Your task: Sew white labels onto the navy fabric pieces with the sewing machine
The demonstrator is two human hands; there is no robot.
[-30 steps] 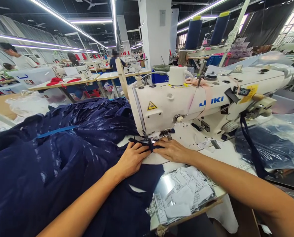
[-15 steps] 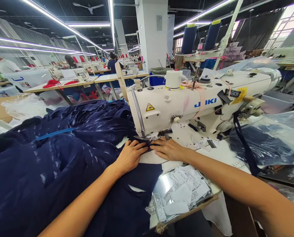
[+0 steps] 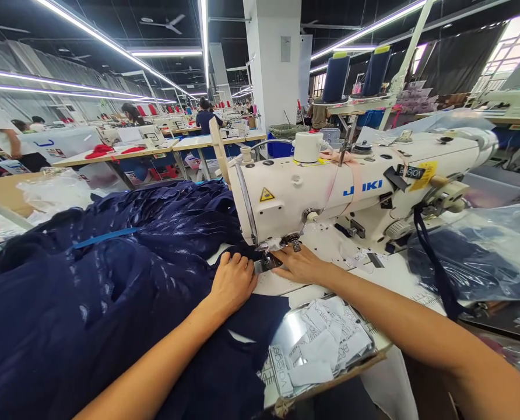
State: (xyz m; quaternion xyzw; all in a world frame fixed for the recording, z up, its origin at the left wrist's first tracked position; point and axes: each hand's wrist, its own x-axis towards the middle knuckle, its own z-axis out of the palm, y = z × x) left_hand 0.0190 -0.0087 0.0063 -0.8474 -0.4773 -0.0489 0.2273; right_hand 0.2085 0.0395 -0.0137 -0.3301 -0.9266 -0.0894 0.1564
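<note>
Navy cloth [image 3: 245, 249] against the bent left fingers [image 3: 241, 266], near the right fingers [image 3: 287, 269], both grips unclear

Fabric [image 3: 124, 280] lies left of the machine [image 3: 286, 181], a bag [image 3: 482, 256] right. Labels [image 3: 325, 344] lie before it, near the table edge [image 3: 351, 368]. Spools [image 3: 334, 80] stand behind.

The view's lower edge cuts off the navy fabric [image 3: 124, 274], left arm [image 3: 168, 350] and right arm [image 3: 417, 326].
</note>
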